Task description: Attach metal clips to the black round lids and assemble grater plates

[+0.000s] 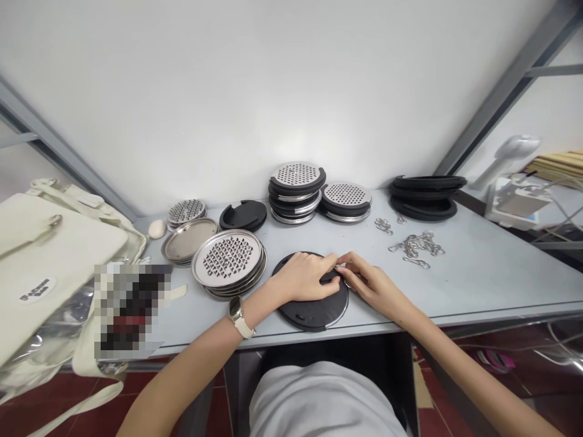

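Note:
A black round disc [314,312] with a thin metal rim lies near the table's front edge. My left hand [307,276] rests across its top and holds it down, thumb and index finger drawn in toward its right side. Over that right edge, my right hand [364,282] pinches a small shiny metal piece, apparently a clip, mostly hidden by the fingers. Left of the disc sits a stack of round metal grater plates [230,261]. Silver spring clips [416,244] are heaped to the right of my right hand.
Grater plates in black holders [296,191] are piled at the back, beside another such pile [347,200]. More black rings [423,197] stand back right. Plain metal plates [189,240] and a black holder [243,215] are back left. A cream bag [59,255] lies far left.

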`<move>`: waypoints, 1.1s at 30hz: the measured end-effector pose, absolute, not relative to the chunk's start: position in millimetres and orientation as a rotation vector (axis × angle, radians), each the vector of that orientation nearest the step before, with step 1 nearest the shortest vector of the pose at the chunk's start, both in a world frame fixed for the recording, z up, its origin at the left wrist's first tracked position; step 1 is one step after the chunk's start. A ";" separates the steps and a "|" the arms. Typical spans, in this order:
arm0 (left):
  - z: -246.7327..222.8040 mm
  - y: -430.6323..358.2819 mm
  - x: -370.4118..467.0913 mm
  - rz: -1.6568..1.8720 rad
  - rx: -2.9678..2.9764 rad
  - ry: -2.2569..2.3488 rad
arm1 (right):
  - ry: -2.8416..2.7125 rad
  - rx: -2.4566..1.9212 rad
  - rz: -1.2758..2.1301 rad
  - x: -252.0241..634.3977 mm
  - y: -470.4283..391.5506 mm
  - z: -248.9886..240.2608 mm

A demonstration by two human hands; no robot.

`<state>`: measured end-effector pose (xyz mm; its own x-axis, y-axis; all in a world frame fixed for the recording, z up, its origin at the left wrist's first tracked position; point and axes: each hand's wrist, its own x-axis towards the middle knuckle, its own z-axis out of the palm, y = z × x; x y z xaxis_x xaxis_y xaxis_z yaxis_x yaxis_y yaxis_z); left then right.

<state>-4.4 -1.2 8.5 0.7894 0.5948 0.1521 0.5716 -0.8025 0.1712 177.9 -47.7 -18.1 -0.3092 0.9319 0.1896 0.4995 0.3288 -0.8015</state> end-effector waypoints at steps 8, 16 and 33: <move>6.8 -0.8 -5.3 0.358 2.865 0.913 | -1.980 -1.299 0.778 179.0 -48.6 -22.5; 6.5 -0.3 -5.2 0.354 2.865 0.909 | -1.990 -1.299 0.797 177.7 -50.9 -20.9; 6.7 -0.3 -4.7 0.359 2.873 0.897 | -1.984 -1.297 0.807 178.9 -49.5 -24.4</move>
